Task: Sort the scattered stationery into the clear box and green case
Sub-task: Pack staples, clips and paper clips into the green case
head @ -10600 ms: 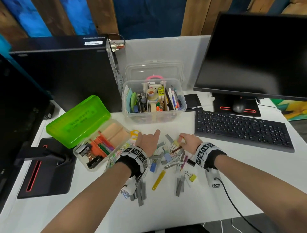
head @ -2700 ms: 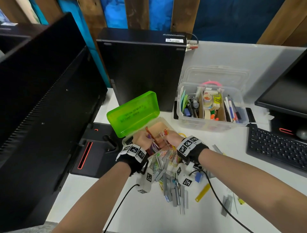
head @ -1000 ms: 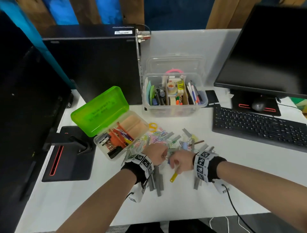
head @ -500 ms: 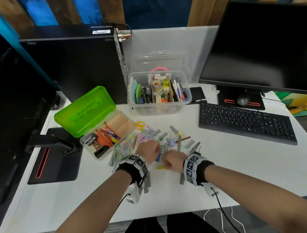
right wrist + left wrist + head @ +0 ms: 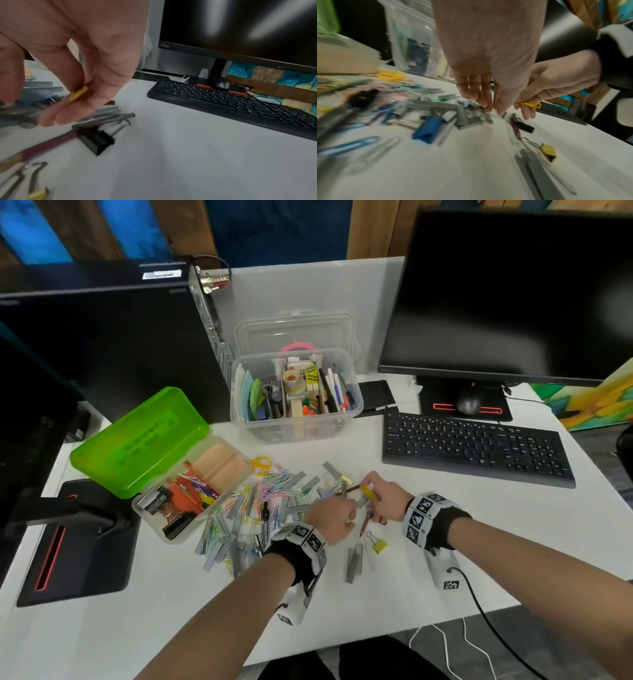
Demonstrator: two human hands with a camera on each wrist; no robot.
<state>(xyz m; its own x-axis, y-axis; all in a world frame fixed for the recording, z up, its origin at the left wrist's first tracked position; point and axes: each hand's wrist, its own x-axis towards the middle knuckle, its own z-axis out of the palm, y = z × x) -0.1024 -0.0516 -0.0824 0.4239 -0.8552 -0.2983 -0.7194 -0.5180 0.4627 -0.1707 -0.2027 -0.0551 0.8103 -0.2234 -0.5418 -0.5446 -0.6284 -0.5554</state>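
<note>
Sorting is under way but far from finished, judging by how much lies loose. The green case (image 5: 161, 470), lid open near the left edge of the surface (image 5: 513, 542), holds binder clips, orange and coloured pieces and tan blocks. The clear box (image 5: 296, 402) at the back edge stands packed with pens, tape and pads. Between the two and the front edge a wide scatter of staple strips and paper clips (image 5: 253, 508) remains, plus a yellow binder clip (image 5: 378, 546), a pencil (image 5: 365, 523) and a black binder clip (image 5: 96, 139). The right hand (image 5: 385, 498) pinches a small yellow piece (image 5: 531, 104) in its grip. The left hand (image 5: 334, 520) reaches its fingertips (image 5: 488, 108) down into the pile; whether its grip has closed on anything I cannot tell.
</note>
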